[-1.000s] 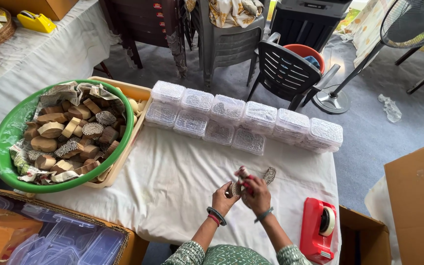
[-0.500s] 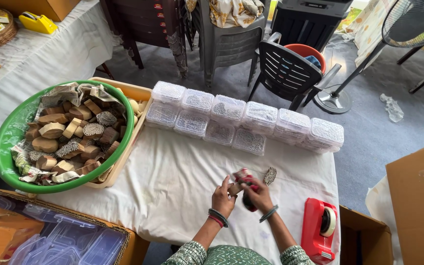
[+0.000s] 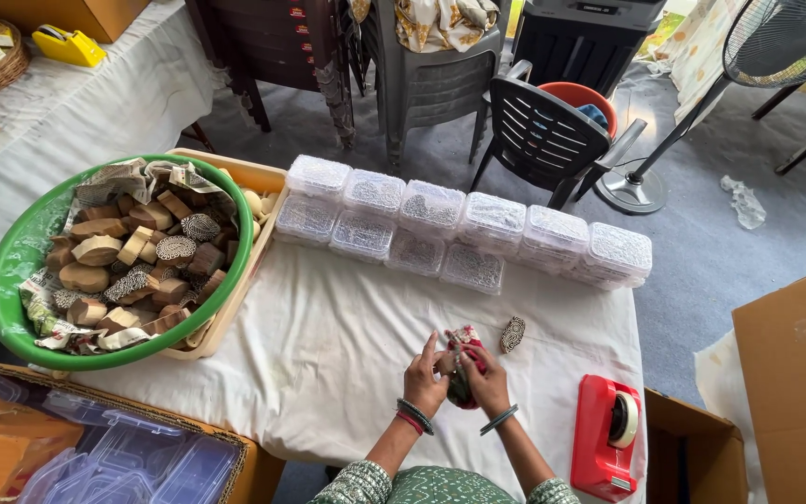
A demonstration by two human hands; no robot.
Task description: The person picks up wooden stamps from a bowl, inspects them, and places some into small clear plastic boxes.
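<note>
Head camera, bottom centre of the frame: the left hand (image 3: pixel 424 376) and right hand (image 3: pixel 489 381) meet over the white tablecloth (image 3: pixel 328 345), fingers of both curled around a small red patterned cloth bundle (image 3: pixel 464 366) held between them. Just up and right of the hands lies a carved wooden block (image 3: pixel 512 334), apart from them. At lower right sits a red tape dispenser (image 3: pixel 604 434). At left, a green basin (image 3: pixel 11 271) holds many wooden blocks. Farther up, a double row of clear lidded boxes (image 3: pixel 464 233) crosses the table. Beyond, a black chair (image 3: pixel 543 140) stands on the floor.
</note>
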